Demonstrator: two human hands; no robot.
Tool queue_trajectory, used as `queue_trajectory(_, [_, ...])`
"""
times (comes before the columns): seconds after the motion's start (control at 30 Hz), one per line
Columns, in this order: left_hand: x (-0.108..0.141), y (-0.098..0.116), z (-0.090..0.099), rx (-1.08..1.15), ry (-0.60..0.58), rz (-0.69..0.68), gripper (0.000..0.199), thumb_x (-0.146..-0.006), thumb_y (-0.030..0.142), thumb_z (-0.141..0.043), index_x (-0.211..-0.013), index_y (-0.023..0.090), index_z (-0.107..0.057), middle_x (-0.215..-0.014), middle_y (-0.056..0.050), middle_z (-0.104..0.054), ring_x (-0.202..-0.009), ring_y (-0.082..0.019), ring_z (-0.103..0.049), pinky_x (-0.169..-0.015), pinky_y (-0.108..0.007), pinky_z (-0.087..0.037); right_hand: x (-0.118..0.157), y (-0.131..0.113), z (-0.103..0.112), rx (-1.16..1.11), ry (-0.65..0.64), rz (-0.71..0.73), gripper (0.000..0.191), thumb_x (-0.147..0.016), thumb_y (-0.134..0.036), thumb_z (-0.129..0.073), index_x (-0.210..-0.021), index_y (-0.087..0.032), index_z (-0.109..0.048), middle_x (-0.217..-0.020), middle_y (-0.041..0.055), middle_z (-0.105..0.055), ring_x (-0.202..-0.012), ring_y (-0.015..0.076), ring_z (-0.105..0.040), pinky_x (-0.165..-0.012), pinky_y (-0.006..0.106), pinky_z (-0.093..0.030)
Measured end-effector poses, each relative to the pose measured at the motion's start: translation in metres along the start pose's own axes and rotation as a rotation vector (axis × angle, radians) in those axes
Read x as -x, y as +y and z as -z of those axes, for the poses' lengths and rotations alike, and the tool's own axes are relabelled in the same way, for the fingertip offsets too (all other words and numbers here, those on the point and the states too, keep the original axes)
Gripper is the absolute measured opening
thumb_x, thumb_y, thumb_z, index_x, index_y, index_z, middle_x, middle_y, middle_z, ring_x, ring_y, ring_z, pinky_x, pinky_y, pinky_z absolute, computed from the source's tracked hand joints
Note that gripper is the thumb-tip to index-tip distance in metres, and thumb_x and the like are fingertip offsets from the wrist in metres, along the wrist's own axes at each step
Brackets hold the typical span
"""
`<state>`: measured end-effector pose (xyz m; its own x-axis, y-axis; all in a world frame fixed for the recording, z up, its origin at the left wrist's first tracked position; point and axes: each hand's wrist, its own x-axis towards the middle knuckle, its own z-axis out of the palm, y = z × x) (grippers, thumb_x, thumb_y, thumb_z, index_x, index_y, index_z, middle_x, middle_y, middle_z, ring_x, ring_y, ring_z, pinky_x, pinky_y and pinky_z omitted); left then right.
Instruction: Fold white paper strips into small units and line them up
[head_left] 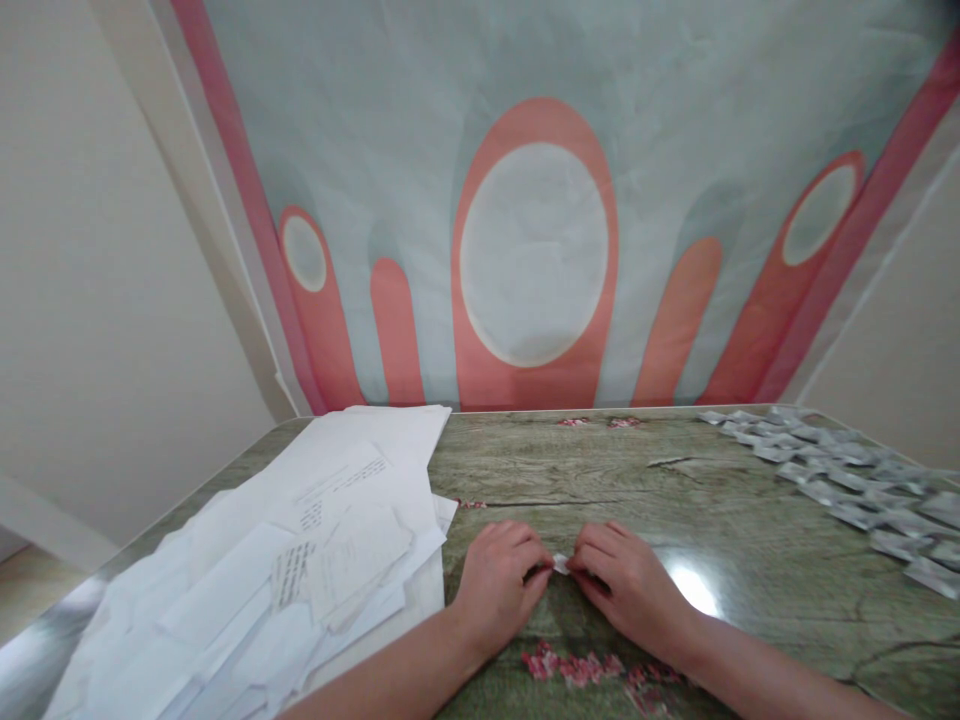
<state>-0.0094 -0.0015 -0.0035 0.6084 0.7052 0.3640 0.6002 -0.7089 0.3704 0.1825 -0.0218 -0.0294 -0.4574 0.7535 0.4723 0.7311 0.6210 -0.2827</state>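
Note:
A small white piece of paper (560, 564) is held between my two hands, low in the middle of the view. My left hand (504, 578) pinches its left end between thumb and fingers. The right end is pinched by my right hand (621, 580). Both hands are just above the wood-patterned table (540, 470). Most of the paper's ends are hidden by my fingertips.
Loose white sheets and smaller paper pieces (352, 560) are heaped on the table's left side. Rows of several small folded papers (847, 475) lie at the right. Behind the table's far edge hangs a patterned cloth or sheet (427, 130).

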Motion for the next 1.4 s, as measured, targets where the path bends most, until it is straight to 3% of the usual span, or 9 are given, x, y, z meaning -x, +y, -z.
queue_trajectory(0.23, [0.000, -0.002, 0.000, 0.008, -0.053, -0.015, 0.006, -0.076, 0.016, -0.063, -0.079, 0.021, -0.061, -0.078, 0.002, -0.060, -0.080, -0.015, -0.052, -0.073, -0.026, -0.037, -0.001, -0.001, 0.005, -0.001, -0.011, 0.057, 0.015, -0.084, -0.010, -0.048, -0.077, -0.019, -0.057, -0.076, 0.0020, -0.057, -0.073, 0.0164, -0.050, -0.070, 0.031, -0.034])
queue_trajectory(0.6, [0.001, 0.004, 0.007, -0.080, -0.174, -0.143, 0.011, -0.085, 0.026, -0.053, -0.084, 0.022, -0.063, -0.085, -0.001, -0.061, -0.084, -0.016, -0.052, -0.074, -0.028, -0.038, -0.003, -0.006, 0.017, 0.102, -0.148, 0.090, 0.018, -0.081, -0.009, -0.048, -0.073, -0.020, -0.060, -0.072, 0.0019, -0.056, -0.070, 0.0175, -0.050, -0.066, 0.032, -0.034])
queue_trajectory(0.8, [0.001, 0.003, 0.004, 0.010, -0.155, -0.064, 0.007, -0.083, 0.024, -0.057, -0.083, 0.022, -0.064, -0.083, 0.000, -0.062, -0.083, -0.016, -0.054, -0.074, -0.026, -0.039, -0.003, -0.007, 0.025, 0.057, -0.233, 0.053, 0.019, -0.080, -0.010, -0.050, -0.076, -0.022, -0.063, -0.074, 0.0013, -0.058, -0.071, 0.0175, -0.054, -0.067, 0.031, -0.037])
queue_trajectory(1.03, [-0.002, -0.001, 0.000, 0.151, -0.102, 0.034, 0.004, -0.078, 0.023, -0.063, -0.080, 0.023, -0.067, -0.081, 0.000, -0.060, -0.086, -0.016, -0.052, -0.080, -0.028, -0.037, -0.007, -0.004, 0.030, -0.235, -0.267, -0.114, 0.018, -0.084, -0.017, -0.049, -0.075, -0.022, -0.065, -0.076, 0.0007, -0.061, -0.073, 0.0147, -0.057, -0.066, 0.024, -0.041])
queue_trajectory(1.17, [-0.004, -0.003, -0.001, 0.198, -0.097, 0.122, 0.002, -0.075, 0.023, -0.066, -0.075, 0.023, -0.068, -0.081, 0.000, -0.058, -0.087, -0.017, -0.051, -0.081, -0.029, -0.037, -0.009, -0.001, 0.026, -0.352, -0.240, -0.221, 0.016, -0.083, -0.018, -0.051, -0.071, -0.019, -0.062, -0.073, 0.0001, -0.059, -0.069, 0.0139, -0.057, -0.063, 0.023, -0.042])
queue_trajectory(1.4, [-0.005, -0.002, -0.002, 0.169, -0.088, 0.155, 0.010, -0.079, 0.030, -0.061, -0.076, 0.022, -0.067, -0.086, -0.001, -0.057, -0.089, -0.018, -0.050, -0.082, -0.032, -0.035, -0.009, 0.003, 0.019, -0.401, -0.214, -0.276, 0.013, -0.079, -0.018, -0.054, -0.068, -0.018, -0.061, -0.070, -0.0002, -0.058, -0.067, 0.0140, -0.055, -0.062, 0.025, -0.042])
